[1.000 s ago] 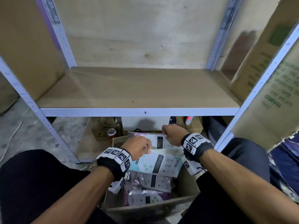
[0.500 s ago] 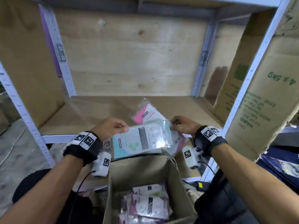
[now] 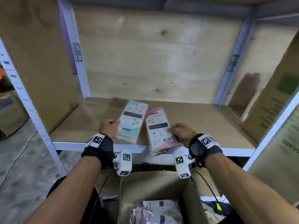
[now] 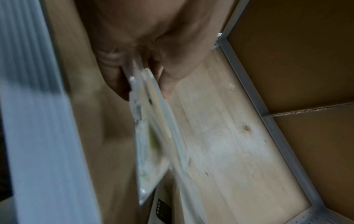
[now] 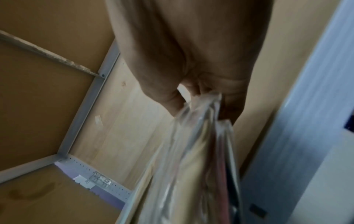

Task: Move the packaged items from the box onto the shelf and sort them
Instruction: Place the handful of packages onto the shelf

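Observation:
My left hand (image 3: pixel 110 126) pinches a teal and white flat packet (image 3: pixel 133 121) at its left edge, over the front of the wooden shelf board (image 3: pixel 202 125). The left wrist view shows that teal packet (image 4: pixel 151 136) edge-on between thumb and fingers. My right hand (image 3: pixel 181 133) grips a pink and white packet (image 3: pixel 159 131) whose near end overhangs the shelf's white front rail (image 3: pixel 72 145). In the right wrist view the pink packet (image 5: pixel 193 159) appears as a bundle of clear wrappers. The cardboard box (image 3: pixel 160 183) stands below, with several packets (image 3: pixel 155 212) inside.
White perforated uprights (image 3: pixel 77 50) frame the shelf, with a plywood back panel (image 3: pixel 153 59) behind. A large printed cardboard sheet (image 3: pixel 278 110) leans at the right. Another carton (image 3: pixel 11 112) sits on the concrete floor at the left, beside a white cable (image 3: pixel 21 152).
Both hands lifted out of the box with packets and moved forward onto the shelf. The two packets, overlapped half a second ago, now lie apart side by side.

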A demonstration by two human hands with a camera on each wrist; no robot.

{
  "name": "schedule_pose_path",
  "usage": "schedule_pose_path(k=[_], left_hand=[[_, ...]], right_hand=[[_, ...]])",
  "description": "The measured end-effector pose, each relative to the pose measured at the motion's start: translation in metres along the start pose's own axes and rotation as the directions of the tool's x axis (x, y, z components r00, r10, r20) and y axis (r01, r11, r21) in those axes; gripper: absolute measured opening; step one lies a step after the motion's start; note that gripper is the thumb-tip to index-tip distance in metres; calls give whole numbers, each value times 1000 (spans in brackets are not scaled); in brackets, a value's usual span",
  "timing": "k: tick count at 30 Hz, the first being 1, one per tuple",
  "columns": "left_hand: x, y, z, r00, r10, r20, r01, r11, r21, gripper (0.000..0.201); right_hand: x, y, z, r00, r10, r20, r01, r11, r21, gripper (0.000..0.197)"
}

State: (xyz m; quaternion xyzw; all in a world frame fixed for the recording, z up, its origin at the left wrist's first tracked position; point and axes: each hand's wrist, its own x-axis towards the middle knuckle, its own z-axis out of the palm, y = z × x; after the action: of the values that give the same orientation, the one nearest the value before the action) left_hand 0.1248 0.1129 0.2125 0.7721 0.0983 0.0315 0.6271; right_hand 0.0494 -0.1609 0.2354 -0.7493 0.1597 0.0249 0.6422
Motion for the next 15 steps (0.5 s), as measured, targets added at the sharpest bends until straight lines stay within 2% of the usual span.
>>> schedule_pose_path(k=[2, 5, 7, 9, 12, 15], left_hand=[[14, 1, 1, 998, -21, -62, 26, 996, 82, 27], [22, 10, 2, 996, -26, -90, 42, 983, 180, 29], [38, 12, 0, 993, -38, -112, 60, 977, 204, 28], [57, 11, -5, 990, -54, -130, 79, 978, 193, 27], [83, 9, -15, 985, -69, -159, 112, 954, 279, 28], [109, 5, -21, 981, -74, -177, 129, 936, 326, 30]], right_hand=[[12, -3, 9, 1000, 17, -2, -17, 1000, -7, 19], [20, -4, 12, 998, 39, -42, -40, 999, -11, 17], [37, -9, 22, 997, 47, -65, -51, 997, -63, 9], [57, -17, 37, 997, 42, -70, -51, 991, -125, 17], [83, -29, 59, 999, 40, -23, -44, 983, -179, 23], [102, -43, 81, 999, 36, 35, -29, 984, -177, 15]])
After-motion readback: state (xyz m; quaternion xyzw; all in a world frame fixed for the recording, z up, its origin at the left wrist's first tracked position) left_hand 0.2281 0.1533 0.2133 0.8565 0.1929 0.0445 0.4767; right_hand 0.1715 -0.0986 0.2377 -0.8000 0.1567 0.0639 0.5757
